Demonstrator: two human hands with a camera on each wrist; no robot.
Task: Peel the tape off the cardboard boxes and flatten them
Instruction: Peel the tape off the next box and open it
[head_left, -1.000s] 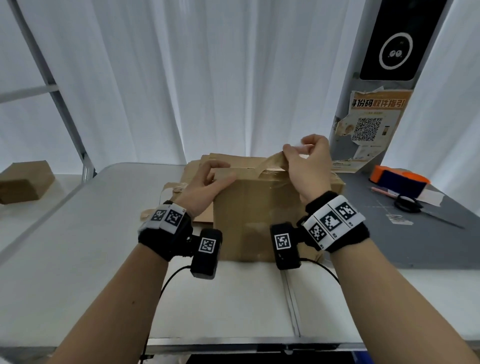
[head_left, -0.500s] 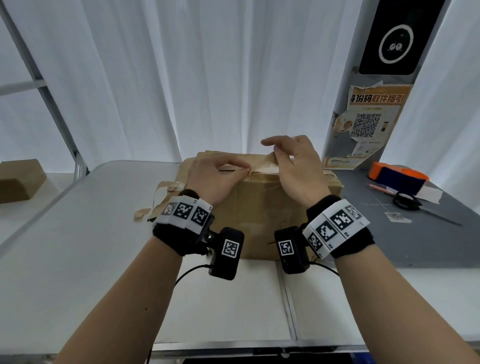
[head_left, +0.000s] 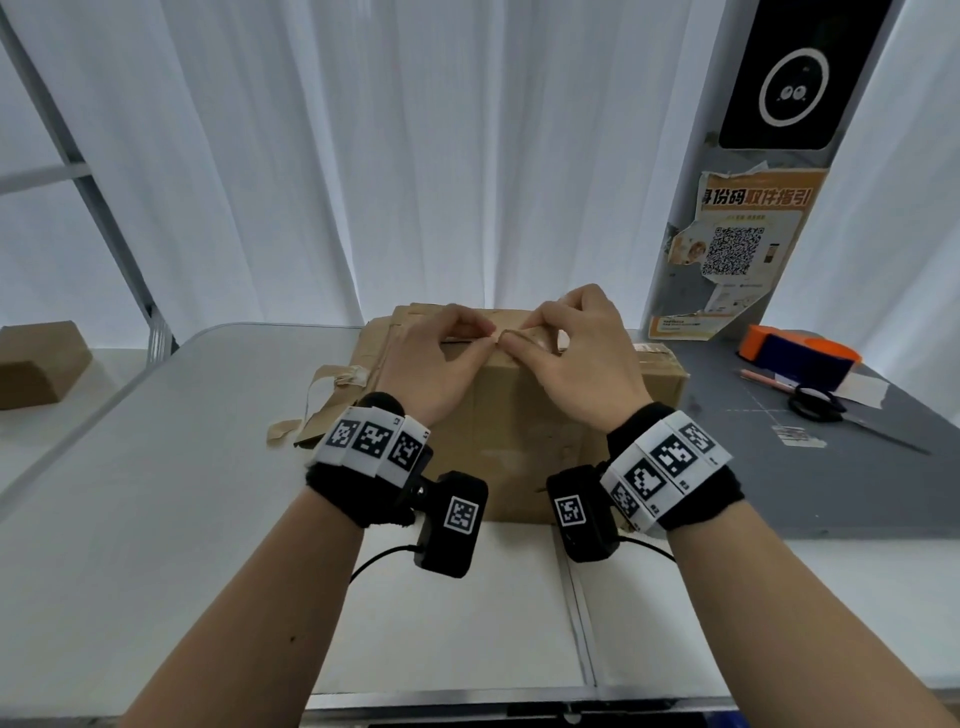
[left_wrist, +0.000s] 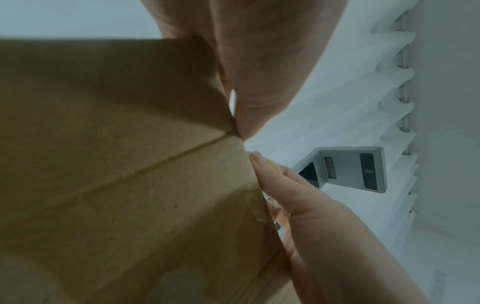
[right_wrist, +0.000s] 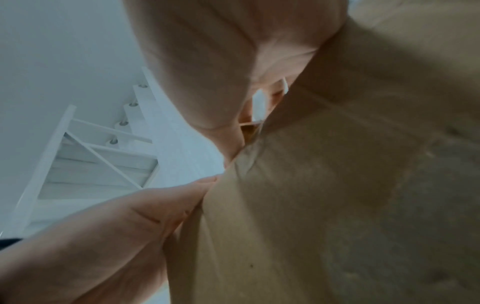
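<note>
A brown cardboard box (head_left: 519, 426) stands on the white table (head_left: 156, 519) in front of me. Both hands meet at the middle of its top front edge. My left hand (head_left: 483, 332) has curled fingers on the box top and its thumb on the front edge, gripping the box. My right hand (head_left: 514, 339) pinches a bit of brown tape (head_left: 537, 340) at the top seam between thumb and forefinger. In the left wrist view, the box face (left_wrist: 116, 164) fills the frame below the left thumb (left_wrist: 254, 98). The right wrist view is blurred and shows the box (right_wrist: 337, 185).
Peeled tape strips (head_left: 332, 379) and flattened cardboard (head_left: 405, 317) lie left of and behind the box. A small box (head_left: 41, 364) sits far left. On the grey mat (head_left: 831, 483) at right lie scissors (head_left: 815, 405), a pen (head_left: 769, 382) and an orange-and-blue dispenser (head_left: 800, 358).
My right hand, which held a tape strip lifted above the box, has come down to the top front edge. My left hand has slid from the left corner to the middle.
</note>
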